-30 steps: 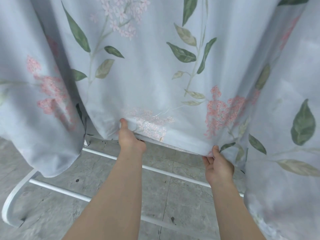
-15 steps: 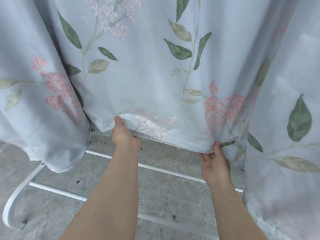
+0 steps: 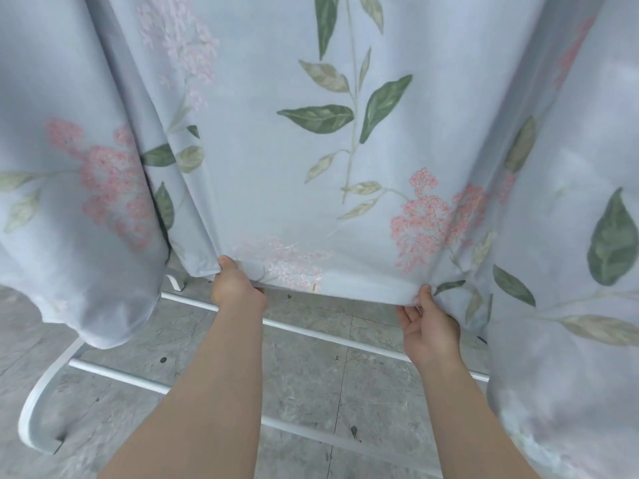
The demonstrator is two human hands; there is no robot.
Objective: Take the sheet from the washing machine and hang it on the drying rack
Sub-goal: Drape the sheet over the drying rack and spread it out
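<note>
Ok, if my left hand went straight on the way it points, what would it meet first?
The sheet. The left hand pinches its lower hem and points forward and up into the hanging cloth, so it would likely press into that. What lies behind the cloth is hidden.

I record the sheet point(image 3: 262, 174) as pale blue-grey across every fold in my view. Its print is botanical: thin greenish stems carrying dark green leaves and paler olive-beige ones. Clusters of small coral-pink blossoms sit at the lower right of the middle panel and on the left fold. Fainter, washed-out pink clusters show near the top left and along the bottom hem. One large dark green leaf marks the right fold. The drying rack point(image 3: 114, 373) is plain white, without pattern. The floor point(image 3: 304, 385) is grey tile with marbled veining, thin darker joint lines and a few small dark specks.
</note>
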